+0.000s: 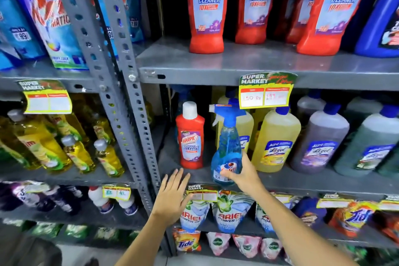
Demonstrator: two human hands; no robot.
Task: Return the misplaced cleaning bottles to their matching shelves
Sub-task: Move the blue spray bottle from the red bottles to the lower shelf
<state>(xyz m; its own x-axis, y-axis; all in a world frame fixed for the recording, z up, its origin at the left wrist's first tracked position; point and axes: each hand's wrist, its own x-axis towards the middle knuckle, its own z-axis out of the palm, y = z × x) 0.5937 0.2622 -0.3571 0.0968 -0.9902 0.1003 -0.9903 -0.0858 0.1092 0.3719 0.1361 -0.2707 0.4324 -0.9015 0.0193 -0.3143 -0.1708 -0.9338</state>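
A blue spray bottle (227,147) with a blue trigger head stands at the front of the middle shelf (302,181), and my right hand (241,174) grips its lower body. Just left of it stands a small red Harpic bottle (190,138) with a white cap, upright and untouched. My left hand (172,195) hovers below that red bottle at the shelf's front edge, fingers spread, holding nothing. On the upper shelf (216,65) stands a row of large red Harpic bottles (207,6).
Yellow, purple and green Lizol bottles (276,140) fill the middle shelf to the right. A grey perforated upright (129,114) divides the bays. Yellow dish-soap bottles (73,153) stand at left. Ariel pouches (231,211) and Tide pouches sit below.
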